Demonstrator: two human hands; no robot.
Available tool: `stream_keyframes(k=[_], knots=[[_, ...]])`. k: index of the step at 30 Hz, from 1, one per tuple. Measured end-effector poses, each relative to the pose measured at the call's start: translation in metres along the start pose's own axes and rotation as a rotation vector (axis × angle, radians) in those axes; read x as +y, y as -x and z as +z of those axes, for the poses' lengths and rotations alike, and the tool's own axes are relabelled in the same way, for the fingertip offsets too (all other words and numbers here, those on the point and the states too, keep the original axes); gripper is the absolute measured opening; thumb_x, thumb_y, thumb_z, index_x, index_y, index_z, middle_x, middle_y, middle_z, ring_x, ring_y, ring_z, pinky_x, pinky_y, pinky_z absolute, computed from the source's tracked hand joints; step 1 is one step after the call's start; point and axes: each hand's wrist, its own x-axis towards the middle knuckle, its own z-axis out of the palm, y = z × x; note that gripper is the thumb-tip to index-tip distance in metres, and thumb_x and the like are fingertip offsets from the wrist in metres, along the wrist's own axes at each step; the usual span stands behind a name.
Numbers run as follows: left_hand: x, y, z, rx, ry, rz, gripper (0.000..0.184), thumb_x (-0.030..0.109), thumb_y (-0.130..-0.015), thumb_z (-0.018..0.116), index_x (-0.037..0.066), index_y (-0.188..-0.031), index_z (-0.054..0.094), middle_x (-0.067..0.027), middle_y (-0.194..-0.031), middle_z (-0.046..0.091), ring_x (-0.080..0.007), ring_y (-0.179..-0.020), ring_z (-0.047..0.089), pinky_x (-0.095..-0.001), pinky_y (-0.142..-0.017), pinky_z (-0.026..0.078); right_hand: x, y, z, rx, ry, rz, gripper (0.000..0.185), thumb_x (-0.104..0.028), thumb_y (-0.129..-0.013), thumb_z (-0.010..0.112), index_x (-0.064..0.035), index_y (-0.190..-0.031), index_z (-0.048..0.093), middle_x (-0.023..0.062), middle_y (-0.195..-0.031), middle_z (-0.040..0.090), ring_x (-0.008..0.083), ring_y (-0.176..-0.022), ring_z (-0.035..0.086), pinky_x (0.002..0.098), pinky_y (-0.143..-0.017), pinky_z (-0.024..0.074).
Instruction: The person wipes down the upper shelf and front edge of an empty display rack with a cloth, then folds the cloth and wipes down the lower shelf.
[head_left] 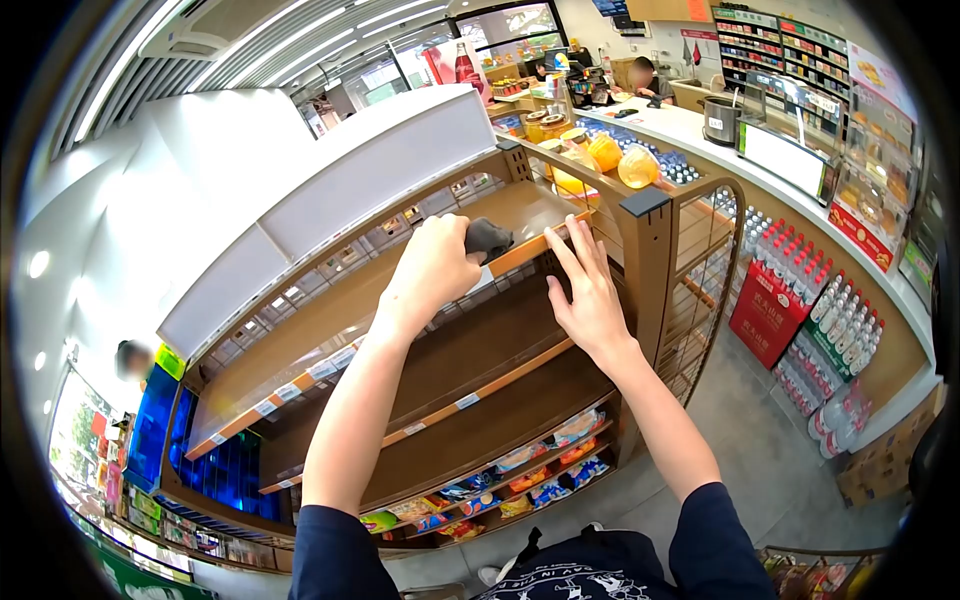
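Left fingers (466,262): curled shut on cloth.
Cloth (488,238): grey, bunched, at upper shelf (538,207) front; sticks out right of left fingers, free end toward right hand.
Right fingers (584,244): open, spread at shelf's front edge, farther from cloth.

White walls (165,170) and a ceiling (270,45) striped with bright lights surround the gray floor (715,410), brown shelves (465,365) and a long curved counter (690,125).
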Motion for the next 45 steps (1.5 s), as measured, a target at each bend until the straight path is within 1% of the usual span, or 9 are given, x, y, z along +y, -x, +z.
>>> stream_keyframes(k=[3,7,12,21,25,28,34,43,45], knots=[[0.012,-0.003,-0.007,-0.051,0.11,-0.036,0.017,0.002,-0.081,0.069,-0.01,-0.093,0.069,-0.0256,-0.075,0.069,-0.0356,-0.067,0.07,-0.0418,-0.068,0.055,-0.001,0.0,0.0,0.004,0.008,0.002,0.068,-0.003,-0.091,0.06,-0.0148,-0.154,0.039,0.0182,-0.163,0.026,0.0387,-0.15,0.026,0.0572,-0.12,0.0259],[0.011,-0.01,-0.001,-0.058,0.126,-0.064,0.02,0.003,-0.081,0.07,-0.01,-0.096,0.07,-0.0263,-0.077,0.07,-0.0369,-0.069,0.07,-0.0413,-0.068,0.055,0.0,0.0,-0.001,0.006,-0.007,-0.004,0.068,-0.003,-0.09,0.06,-0.0148,-0.154,0.039,0.0182,-0.163,0.027,0.039,-0.15,0.027,0.056,-0.12,0.0273],[0.009,-0.022,0.01,-0.004,0.106,0.07,0.023,0.005,-0.08,0.072,-0.009,-0.097,0.07,-0.0288,-0.08,0.069,-0.0399,-0.076,0.07,-0.0421,-0.073,0.054,0.003,0.001,-0.001,-0.001,-0.001,-0.019,0.071,-0.002,-0.089,0.061,-0.0151,-0.155,0.039,0.0189,-0.163,0.027,0.0397,-0.15,0.027,0.0554,-0.119,0.0284],[0.022,-0.045,0.014,-0.08,0.147,0.081,0.024,0.008,-0.08,0.072,-0.009,-0.097,0.071,-0.0274,-0.079,0.069,-0.0383,-0.072,0.067,-0.0421,-0.073,0.053,0.003,0.002,0.001,-0.017,0.0,-0.016,0.073,-0.001,-0.088,0.061,-0.0124,-0.155,0.037,0.0199,-0.164,0.025,0.0403,-0.151,0.024,0.0562,-0.119,0.0288],[0.024,-0.057,0.02,-0.073,0.145,0.12,0.025,0.01,-0.08,0.072,-0.008,-0.097,0.071,-0.0272,-0.081,0.07,-0.0379,-0.073,0.068,-0.042,-0.074,0.053,0.002,0.002,0.001,-0.025,0.023,-0.021,0.074,-0.002,-0.087,0.062,-0.0123,-0.156,0.037,0.0206,-0.163,0.025,0.041,-0.151,0.024,0.0561,-0.119,0.0293],[0.028,-0.068,0.023,-0.137,0.141,0.11,0.026,0.012,-0.081,0.072,-0.008,-0.098,0.072,-0.0271,-0.083,0.07,-0.0376,-0.076,0.069,-0.0419,-0.075,0.053,0.001,0.001,0.0,-0.037,0.025,-0.018,0.074,-0.002,-0.087,0.062,-0.0123,-0.156,0.037,0.0211,-0.163,0.025,0.0414,-0.151,0.024,0.0561,-0.119,0.0293],[0.033,-0.078,0.036,-0.104,0.195,0.109,0.028,0.012,-0.08,0.074,-0.008,-0.099,0.072,-0.0273,-0.081,0.07,-0.0398,-0.078,0.07,-0.0426,-0.077,0.054,0.003,0.002,0.0,-0.039,0.017,-0.031,0.074,-0.001,-0.087,0.062,-0.0119,-0.156,0.036,0.0218,-0.163,0.026,0.0419,-0.15,0.025,0.0557,-0.118,0.0304],[0.03,-0.077,0.059,0.054,0.137,0.193,0.025,0.011,-0.077,0.075,-0.007,-0.094,0.073,-0.0289,-0.082,0.069,-0.0422,-0.082,0.07,-0.0442,-0.078,0.055,0.003,0.005,0.0,-0.044,0.018,-0.022,0.075,0.0,-0.086,0.063,-0.0101,-0.155,0.037,0.0229,-0.162,0.027,0.0429,-0.15,0.025,0.0539,-0.119,0.0306],[0.028,-0.077,0.063,0.149,0.14,0.224,0.023,0.01,-0.077,0.075,-0.007,-0.092,0.073,-0.0287,-0.08,0.068,-0.0438,-0.081,0.069,-0.0454,-0.078,0.055,0.002,0.002,-0.002,-0.049,0.025,-0.024,0.074,-0.001,-0.086,0.063,-0.0094,-0.155,0.037,0.0229,-0.162,0.027,0.0433,-0.149,0.026,0.0539,-0.119,0.0304]])
